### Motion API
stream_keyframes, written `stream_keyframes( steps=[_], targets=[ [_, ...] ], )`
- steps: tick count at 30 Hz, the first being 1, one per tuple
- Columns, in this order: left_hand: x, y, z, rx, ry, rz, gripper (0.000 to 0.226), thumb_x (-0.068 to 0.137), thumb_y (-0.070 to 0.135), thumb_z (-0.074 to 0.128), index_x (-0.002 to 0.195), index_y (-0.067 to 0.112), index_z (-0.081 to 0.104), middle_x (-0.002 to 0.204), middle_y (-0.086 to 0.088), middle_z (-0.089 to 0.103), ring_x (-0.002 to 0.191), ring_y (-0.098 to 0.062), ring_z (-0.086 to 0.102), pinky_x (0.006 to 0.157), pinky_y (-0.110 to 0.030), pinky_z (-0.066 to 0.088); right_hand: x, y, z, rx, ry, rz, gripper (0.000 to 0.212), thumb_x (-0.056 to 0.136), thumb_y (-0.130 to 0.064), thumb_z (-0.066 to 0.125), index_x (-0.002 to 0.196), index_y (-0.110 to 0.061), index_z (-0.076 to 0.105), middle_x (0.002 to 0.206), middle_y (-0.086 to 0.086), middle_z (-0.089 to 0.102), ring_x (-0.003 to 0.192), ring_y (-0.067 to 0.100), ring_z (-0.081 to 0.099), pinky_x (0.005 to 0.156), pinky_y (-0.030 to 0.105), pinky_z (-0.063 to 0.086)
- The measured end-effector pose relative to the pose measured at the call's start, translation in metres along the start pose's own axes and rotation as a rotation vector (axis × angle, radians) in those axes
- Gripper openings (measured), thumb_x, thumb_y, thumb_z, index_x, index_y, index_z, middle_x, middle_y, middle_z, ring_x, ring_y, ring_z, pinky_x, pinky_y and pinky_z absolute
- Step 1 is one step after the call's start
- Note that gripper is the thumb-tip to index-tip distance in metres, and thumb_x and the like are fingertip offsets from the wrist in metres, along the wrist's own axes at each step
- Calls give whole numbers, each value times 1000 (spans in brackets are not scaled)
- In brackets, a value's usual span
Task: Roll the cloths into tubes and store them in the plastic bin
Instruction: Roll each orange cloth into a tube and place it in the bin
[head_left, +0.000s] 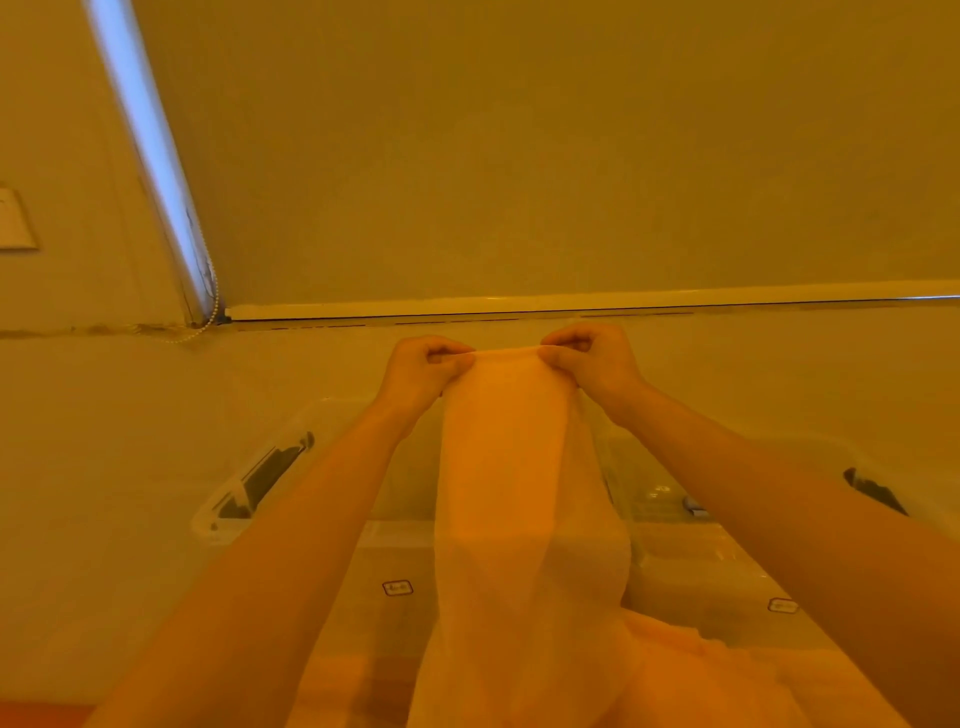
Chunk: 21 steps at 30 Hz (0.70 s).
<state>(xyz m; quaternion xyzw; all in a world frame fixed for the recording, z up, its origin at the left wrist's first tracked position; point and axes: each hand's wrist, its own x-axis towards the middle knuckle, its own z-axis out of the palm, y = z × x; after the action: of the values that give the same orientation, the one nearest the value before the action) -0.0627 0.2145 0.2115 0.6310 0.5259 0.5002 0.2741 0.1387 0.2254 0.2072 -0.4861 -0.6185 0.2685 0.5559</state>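
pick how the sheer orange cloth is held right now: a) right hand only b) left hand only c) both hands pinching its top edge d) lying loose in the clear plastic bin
c: the left hand and right hand each pinch the top edge of the sheer orange cloth, which hangs down over the clear plastic bin.

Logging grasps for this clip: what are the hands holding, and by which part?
Both hands hold one sheer cloth by its top edge: the left hand pinches one end, the right hand the other. It hangs down over the plastic bin.
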Motion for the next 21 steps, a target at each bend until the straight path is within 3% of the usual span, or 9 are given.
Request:
stream_keyframes(
  steps=[2,5,10,13,16,18,21],
  targets=[
    [15,-4,2,12,6,24,19,88,11,62,106,15,68,103,-1,65,89,-12,60,72,-22,51,15,7,4,-10,19,-1,16,83,-5,68,98,-8,70,103,8,66,99,19,60,88,30,50],
    [32,-14,6,56,2,15,22,87,10,63,108,15,67,112,-3,63,102,-17,58,86,-29,51,29,21,13,-21,31,7,17,83,-5,69,100,-7,70,105,8,65,100,20,59,88,30,50],
    [35,-40,11,134,-148,-89,24,86,5,63,109,12,65,120,-10,57,96,-20,58,67,-20,49,28,53,22,-117,-52,30,24,82,-6,70,105,-8,67,104,11,64,95,22,61,79,31,54],
    [29,-51,11,157,-190,-119,27,86,4,62,113,10,63,121,-12,55,95,-21,58,65,-19,49,22,66,19,-172,-81,13,29,81,-8,71,109,-11,66,103,8,64,95,20,61,81,34,55],
    [23,-56,10,181,-244,-181,31,87,7,62,118,13,60,114,-12,59,87,-17,60,63,-19,50,15,71,14,-206,-91,1,32,82,-9,71,113,-12,64,103,7,65,92,18,61,73,31,57],
    [16,-57,10,258,-301,-232,33,90,12,61,122,15,56,100,-7,62,75,-12,60,56,-18,49,9,69,10,-173,-81,21,33,82,-9,71,115,-11,63,103,10,66,84,16,61,58,22,51],
    [1,-58,8,354,-361,-285,33,94,18,57,126,13,51,77,-4,63,55,-7,62,43,-14,45,-6,62,3,-120,-63,43,34,85,-11,69,117,-9,61,104,11,67,78,16,62,55,22,48]
  ],
)
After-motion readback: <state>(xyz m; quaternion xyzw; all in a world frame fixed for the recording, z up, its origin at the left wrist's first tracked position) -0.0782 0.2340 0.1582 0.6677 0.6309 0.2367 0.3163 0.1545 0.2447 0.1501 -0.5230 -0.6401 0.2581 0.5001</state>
